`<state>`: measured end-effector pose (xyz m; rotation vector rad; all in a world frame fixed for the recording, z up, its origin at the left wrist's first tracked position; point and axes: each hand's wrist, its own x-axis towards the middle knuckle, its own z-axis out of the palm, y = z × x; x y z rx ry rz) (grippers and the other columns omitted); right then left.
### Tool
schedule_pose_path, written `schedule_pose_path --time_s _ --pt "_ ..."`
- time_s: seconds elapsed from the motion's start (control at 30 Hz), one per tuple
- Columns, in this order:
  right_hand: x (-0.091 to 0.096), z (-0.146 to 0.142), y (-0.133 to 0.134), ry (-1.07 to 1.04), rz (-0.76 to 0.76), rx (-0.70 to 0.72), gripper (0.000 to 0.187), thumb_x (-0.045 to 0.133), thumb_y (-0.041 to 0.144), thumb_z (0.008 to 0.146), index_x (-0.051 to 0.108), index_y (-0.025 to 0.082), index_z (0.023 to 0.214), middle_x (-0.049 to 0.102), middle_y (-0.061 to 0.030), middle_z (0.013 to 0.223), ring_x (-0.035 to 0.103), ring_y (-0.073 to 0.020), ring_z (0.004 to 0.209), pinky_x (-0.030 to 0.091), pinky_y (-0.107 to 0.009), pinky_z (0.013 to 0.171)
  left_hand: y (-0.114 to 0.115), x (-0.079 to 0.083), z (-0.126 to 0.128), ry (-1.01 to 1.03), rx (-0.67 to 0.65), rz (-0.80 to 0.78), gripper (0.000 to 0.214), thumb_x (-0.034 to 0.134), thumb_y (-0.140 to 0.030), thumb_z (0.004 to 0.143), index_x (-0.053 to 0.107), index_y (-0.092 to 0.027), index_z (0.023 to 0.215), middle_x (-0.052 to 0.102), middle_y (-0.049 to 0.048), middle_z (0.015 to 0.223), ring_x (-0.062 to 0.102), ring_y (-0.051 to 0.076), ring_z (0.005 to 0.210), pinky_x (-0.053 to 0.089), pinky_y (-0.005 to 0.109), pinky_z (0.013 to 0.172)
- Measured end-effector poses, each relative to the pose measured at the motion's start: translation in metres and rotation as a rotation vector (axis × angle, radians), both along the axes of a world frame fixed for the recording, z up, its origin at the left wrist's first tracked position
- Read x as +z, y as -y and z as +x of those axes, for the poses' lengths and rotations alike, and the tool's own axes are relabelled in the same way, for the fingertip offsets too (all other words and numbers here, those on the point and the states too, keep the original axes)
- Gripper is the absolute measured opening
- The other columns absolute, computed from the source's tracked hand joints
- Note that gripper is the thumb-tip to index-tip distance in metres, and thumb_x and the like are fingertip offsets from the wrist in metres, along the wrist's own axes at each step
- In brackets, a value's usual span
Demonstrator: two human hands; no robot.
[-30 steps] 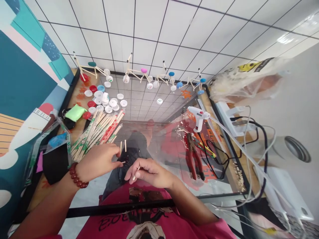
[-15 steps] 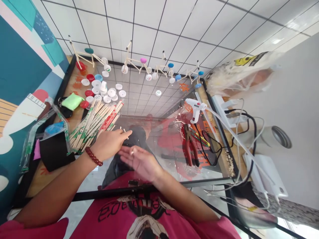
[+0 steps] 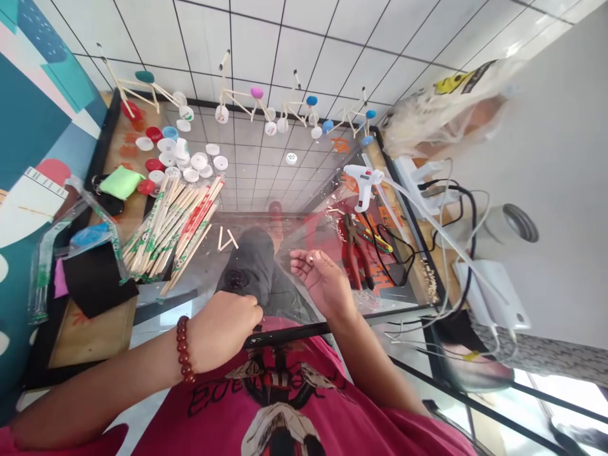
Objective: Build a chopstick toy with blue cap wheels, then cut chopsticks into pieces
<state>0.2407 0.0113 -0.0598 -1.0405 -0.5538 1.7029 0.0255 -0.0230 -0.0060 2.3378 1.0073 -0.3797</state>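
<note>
Three short stick pieces [image 3: 232, 239] lie close together on the clear tabletop [image 3: 266, 190], just right of the pile of chopsticks [image 3: 166, 228]. The right hand [image 3: 323, 282], half curled, seems to pinch a small pale piece [image 3: 311, 258] between thumb and forefinger, left of the red-handled pliers [image 3: 350, 252]. The left hand [image 3: 227, 329] is palm down by the near edge, fingers folded under; whether it grasps anything cannot be told. Handling so small a piece well likely calls for a light fingertip pinch, since squeezing hard could flick it away. Keeping the short pieces apart from the long chopsticks should help, as should steering the right forearm clear of the glue gun [image 3: 363, 182].
</note>
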Motion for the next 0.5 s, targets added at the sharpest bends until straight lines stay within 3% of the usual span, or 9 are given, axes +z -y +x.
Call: schedule_pose_path --time_s 0.13,0.23,0.4,0.5 --pt "0.005 -0.004 0.011 0.02 -0.009 0.042 0.024 0.078 0.041 0.079 0.067 0.02 0.079 0.075 -0.0046 0.096 0.067 -0.0153 0.082 0.054 -0.03 0.079 0.013 -0.01 0.0 -0.03 0.067 -0.016 0.023 0.046 -0.011 0.09 0.066 -0.019 0.083 0.07 0.0075 0.086 0.07 0.025 0.073 0.045 0.034 0.058" --pt "0.012 -0.005 0.019 0.008 -0.008 0.095 0.025 0.078 0.041 0.079 0.064 0.021 0.075 0.074 -0.0047 0.097 0.066 -0.0168 0.084 0.053 -0.032 0.081 0.013 -0.009 -0.009 -0.016 0.127 -0.007 0.024 0.043 -0.012 0.09 0.064 -0.019 0.082 0.07 0.0078 0.087 0.069 0.025 0.074 0.044 0.035 0.06" --pt "0.023 -0.02 0.033 0.001 0.03 0.168 0.028 0.076 0.043 0.081 0.062 0.021 0.073 0.072 -0.0049 0.096 0.065 -0.0178 0.085 0.052 -0.035 0.086 0.004 -0.002 -0.045 -0.042 0.433 0.121 0.019 0.047 -0.018 0.088 0.063 -0.023 0.078 0.072 0.0033 0.088 0.068 0.023 0.078 0.042 0.033 0.064" --pt "0.024 -0.047 0.051 -0.219 -0.095 0.345 0.03 0.075 0.045 0.082 0.06 0.02 0.077 0.071 -0.0056 0.097 0.066 -0.017 0.083 0.052 -0.035 0.085 0.004 -0.003 -0.064 -0.012 0.593 0.204 0.015 0.05 -0.025 0.088 0.064 -0.023 0.082 0.073 0.0026 0.09 0.068 0.022 0.081 0.043 0.032 0.067"
